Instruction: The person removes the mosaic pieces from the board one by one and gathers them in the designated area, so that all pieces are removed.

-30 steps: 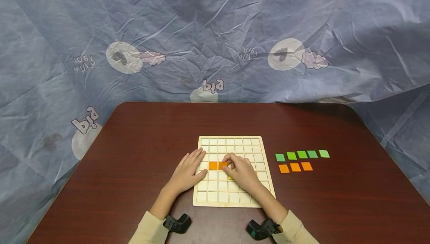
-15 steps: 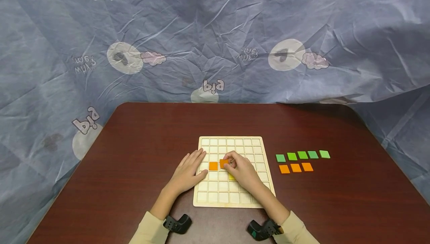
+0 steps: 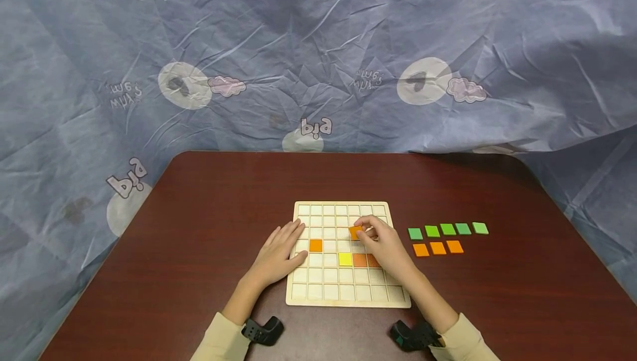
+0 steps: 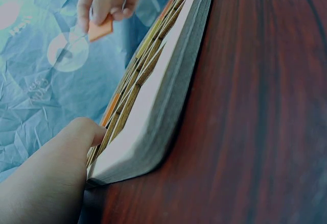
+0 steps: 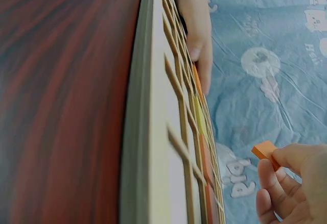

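And up it comes! A second ago the orange tile (image 3: pixel 355 233) lies in a cell left of the board's centre; now the right hand (image 3: pixel 383 242) has it, pinched between thumb and fingertips, clear of the surface and swung over to the right half of the board (image 3: pixel 328 302). Its old cell is bare, leaving the other orange tile (image 3: pixel 316 245) alone near the board's left edge.

That swing uncovers the yellow tile (image 3: pixel 345 260), just nearer the person than the board's middle, with burnt-orange tiles (image 3: pixel 359 260) running right from it, the farther one partly under the wrist.

Of the two hands, the left hand (image 3: pixel 278 251) hasn't budged: fingers extended, gripping nothing, resting flat on the board's left edge, likely steadying it.

On the bench (image 3: pixel 224 195), right of the board, green tiles (image 3: pixel 447 229) and loose orange tiles (image 3: pixel 438 248) sit untouched. So the work looks caught mid-move, this piece unplaced; which cell it's bound for, I can't tell.
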Action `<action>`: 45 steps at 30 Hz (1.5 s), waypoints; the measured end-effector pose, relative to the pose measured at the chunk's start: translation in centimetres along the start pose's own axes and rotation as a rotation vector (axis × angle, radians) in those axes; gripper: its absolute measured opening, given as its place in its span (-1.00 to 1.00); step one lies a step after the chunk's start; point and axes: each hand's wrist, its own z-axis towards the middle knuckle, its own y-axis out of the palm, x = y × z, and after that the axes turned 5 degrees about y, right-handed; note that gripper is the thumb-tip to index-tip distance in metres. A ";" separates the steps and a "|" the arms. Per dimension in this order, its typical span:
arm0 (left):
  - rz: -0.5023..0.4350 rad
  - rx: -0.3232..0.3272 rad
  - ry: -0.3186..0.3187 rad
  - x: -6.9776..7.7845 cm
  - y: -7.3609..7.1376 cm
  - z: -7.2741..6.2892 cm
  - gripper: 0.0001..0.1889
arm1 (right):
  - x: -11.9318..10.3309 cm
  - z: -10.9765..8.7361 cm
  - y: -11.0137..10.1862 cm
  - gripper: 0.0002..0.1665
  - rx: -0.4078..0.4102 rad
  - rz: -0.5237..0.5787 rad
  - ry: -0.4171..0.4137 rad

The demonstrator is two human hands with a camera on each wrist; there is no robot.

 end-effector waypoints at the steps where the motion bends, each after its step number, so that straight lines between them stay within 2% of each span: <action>1: 0.000 0.000 0.000 0.0 0.0 0.0 -0.32 | 0.2 -0.1 -0.4 -0.83 0.014 -0.003 -0.003; 10: 0.004 -0.009 -0.001 0.0 0.1 0.2 -0.32 | 2.8 -1.1 -3.9 -0.83 0.121 -0.029 -0.014; 17: 0.007 -0.010 0.007 -0.1 0.2 0.3 -0.32 | 5.2 -2.0 -7.0 -0.79 0.203 -0.117 -0.002; 26: 0.004 -0.001 0.013 -0.1 0.3 0.3 -0.32 | 8.6 -3.0 -10.6 -0.74 0.317 -0.166 0.082; 36: 0.008 -0.014 0.009 -0.1 0.2 0.4 -0.32 | 12.4 -3.5 -12.7 -0.68 0.487 -0.115 0.176; 39: 0.009 -0.014 0.008 -0.2 0.2 0.3 -0.32 | 13.2 -3.5 -12.9 -0.68 0.487 -0.129 0.208; 45: 0.010 -0.016 -0.001 -0.3 0.2 0.1 -0.32 | 13.9 -3.5 -12.7 -0.69 0.445 -0.185 0.205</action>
